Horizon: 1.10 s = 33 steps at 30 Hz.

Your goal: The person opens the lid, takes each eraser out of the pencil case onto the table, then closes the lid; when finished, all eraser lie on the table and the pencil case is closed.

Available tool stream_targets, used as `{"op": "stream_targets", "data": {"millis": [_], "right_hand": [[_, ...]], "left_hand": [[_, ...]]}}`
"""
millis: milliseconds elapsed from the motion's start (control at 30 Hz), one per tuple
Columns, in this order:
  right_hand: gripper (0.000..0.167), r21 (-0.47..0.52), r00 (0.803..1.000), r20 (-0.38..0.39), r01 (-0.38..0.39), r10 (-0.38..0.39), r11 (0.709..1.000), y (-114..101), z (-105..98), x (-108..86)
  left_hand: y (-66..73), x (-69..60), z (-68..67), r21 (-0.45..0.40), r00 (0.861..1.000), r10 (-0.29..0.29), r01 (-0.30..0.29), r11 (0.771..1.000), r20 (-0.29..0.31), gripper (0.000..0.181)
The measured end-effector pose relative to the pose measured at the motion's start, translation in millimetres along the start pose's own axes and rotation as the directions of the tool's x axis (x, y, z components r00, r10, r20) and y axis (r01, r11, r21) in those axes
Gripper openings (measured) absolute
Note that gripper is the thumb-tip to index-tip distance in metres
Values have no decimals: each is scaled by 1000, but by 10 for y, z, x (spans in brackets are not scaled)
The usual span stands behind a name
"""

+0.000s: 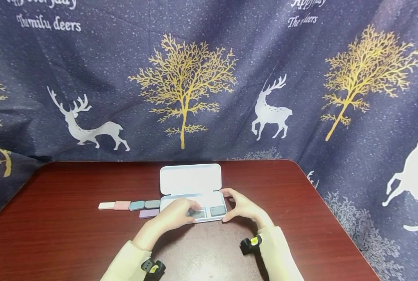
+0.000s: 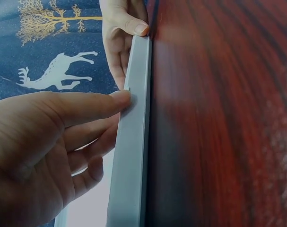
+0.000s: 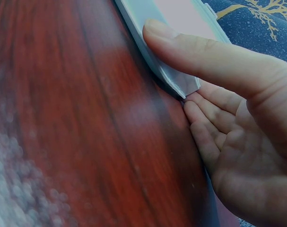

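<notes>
A white flat case stands on the table with its lid tilted back. Two grey blocks lie in its front part, a left grey block and a right grey block. My left hand reaches over the front rim and pinches at the left grey block, which the fingers partly cover. In the left wrist view its thumb lies at the top of the case's front wall. My right hand grips the case's right end, thumb at the front corner, fingers round the side.
Left of the case, a row of blocks runs over the table: white, pink, blue and grey-green. A purple block lies just in front of them. Behind the reddish-brown table hangs a dark blue patterned cloth.
</notes>
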State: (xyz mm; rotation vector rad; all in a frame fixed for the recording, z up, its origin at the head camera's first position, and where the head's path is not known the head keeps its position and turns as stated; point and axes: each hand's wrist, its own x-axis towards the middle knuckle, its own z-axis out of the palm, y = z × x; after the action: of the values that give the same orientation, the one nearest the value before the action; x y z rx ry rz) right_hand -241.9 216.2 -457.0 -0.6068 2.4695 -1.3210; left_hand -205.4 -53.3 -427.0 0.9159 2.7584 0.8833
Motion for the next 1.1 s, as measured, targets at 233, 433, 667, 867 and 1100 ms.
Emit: {"op": "stream_targets", "data": {"millis": [233, 433, 667, 867, 1100], "right_hand": [[91, -8, 1000, -6, -1, 1, 1000, -12, 5, 4], [91, -11, 1000, -8, 0, 0, 1000, -23, 1, -1], [91, -2, 1000, -6, 0, 0, 1000, -55, 3, -17], [91, -7, 1000, -7, 1, -1, 1000, -4, 5, 4], [92, 2, 1000, -6, -9, 9, 1000, 0, 7, -2]], "left_hand": [[-15, -5, -1, -10, 1000, 14, -14, 1000, -1, 32], [-25, -4, -4, -9, 1000, 31, -31, 999, -2, 33], [-29, -3, 16, -1, 999, 44, -44, 999, -12, 32], [-29, -1, 23, 5, 999, 47, -47, 999, -11, 31], [-26, 2, 25, 11, 999, 51, -51, 999, -10, 30]]}}
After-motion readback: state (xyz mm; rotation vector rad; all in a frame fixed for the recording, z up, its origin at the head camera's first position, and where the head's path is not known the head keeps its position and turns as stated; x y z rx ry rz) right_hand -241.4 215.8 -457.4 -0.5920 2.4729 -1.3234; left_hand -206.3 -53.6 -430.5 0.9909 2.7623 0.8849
